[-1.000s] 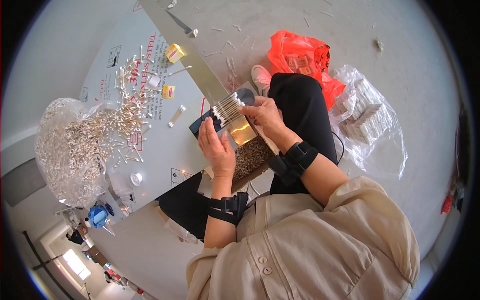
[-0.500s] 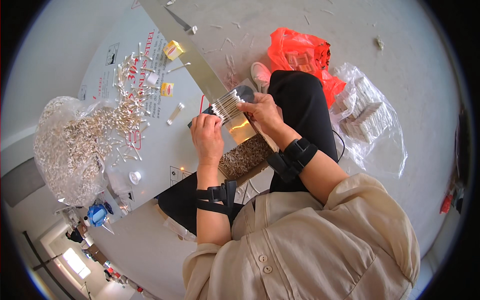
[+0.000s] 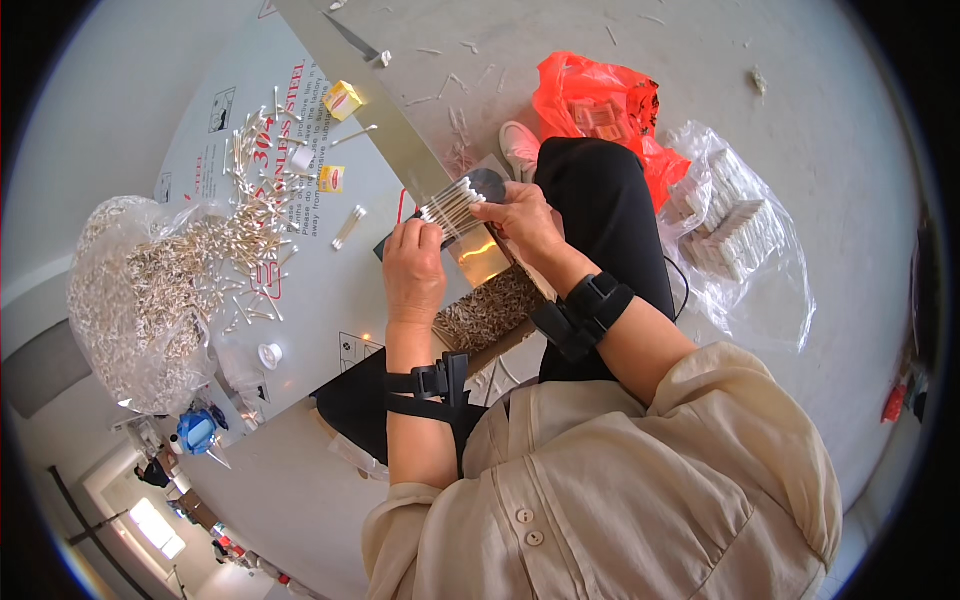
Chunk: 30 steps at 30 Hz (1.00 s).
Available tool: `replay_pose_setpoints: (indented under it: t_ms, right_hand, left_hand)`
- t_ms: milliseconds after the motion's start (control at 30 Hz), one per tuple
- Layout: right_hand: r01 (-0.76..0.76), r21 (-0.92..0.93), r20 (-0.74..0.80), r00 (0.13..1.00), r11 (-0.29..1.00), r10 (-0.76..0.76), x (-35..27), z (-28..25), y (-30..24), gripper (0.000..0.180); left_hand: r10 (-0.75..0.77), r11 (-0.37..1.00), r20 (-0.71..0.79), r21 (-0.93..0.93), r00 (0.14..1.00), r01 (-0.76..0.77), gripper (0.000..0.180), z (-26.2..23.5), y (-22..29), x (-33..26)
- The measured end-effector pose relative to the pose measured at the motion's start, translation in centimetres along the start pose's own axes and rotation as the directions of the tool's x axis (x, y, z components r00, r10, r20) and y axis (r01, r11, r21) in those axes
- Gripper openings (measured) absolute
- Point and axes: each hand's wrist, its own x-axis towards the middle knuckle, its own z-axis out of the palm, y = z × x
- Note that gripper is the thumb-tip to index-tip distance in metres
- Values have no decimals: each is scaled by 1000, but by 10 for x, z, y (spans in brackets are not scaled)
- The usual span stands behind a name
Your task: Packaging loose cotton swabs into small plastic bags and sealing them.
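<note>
Between my hands lies a flat, side-by-side row of cotton swabs (image 3: pixel 452 208) with white tips. The curled fingers of my left hand (image 3: pixel 413 272) are closed at the row's left end. With thumb and fingers, my right hand (image 3: pixel 524 224) pinches the right end. Behind the row shows a dark rounded plate (image 3: pixel 489 184); how it is supported is hidden. Just below my hands, an open cardboard box (image 3: pixel 541 286) holds many loose cotton swabs (image 3: pixel 488 310), and a shiny golden sheet (image 3: pixel 480 258) lies at its far end.
On the table (image 3: pixel 330 290) at left are a clear bag of swabs (image 3: pixel 140 290), scattered swabs, yellow boxes (image 3: pixel 342 101), a small swab bundle (image 3: pixel 350 227) and a white cap (image 3: pixel 270 356). A red bag (image 3: pixel 560 90) and a clear bag of white packs (image 3: pixel 735 240) rest on the floor at right.
My left hand has shifted slightly left and down, its fingers drawing back a little along the row's end. My right hand keeps its pinch almost unmoved.
</note>
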Motion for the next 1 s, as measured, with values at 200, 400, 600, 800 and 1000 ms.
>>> replay_pose_setpoints:
  t_ms: [200, 400, 600, 800, 1000]
  right_hand:
    - [-98, -27, 8, 995, 995, 98, -3, -1, -10, 8]
    - [-84, -23, 8, 996, 996, 85, -8, 2, -17, 11]
    - [-37, 80, -72, 997, 996, 43, -3, -2, -20, 23]
    - [55, 86, -60, 997, 995, -50, 15, 7, -9, 22]
    - [155, -47, -73, 985, 987, -158, 21, 8, 0, 19]
  left_hand:
    - [2, 1000, 67, -27, 998, 0, 7, -4, 1, 2]
    - [-167, 977, 169, -105, 971, 186, 6, -2, 0, 5]
    - [-343, 926, -124, -213, 931, 312, 38, 17, 13, -10]
    - [-428, 899, 24, 118, 903, 423, 82, 35, 38, -19]
    - [-389, 910, 81, 192, 918, 368, 83, 32, 44, -12]
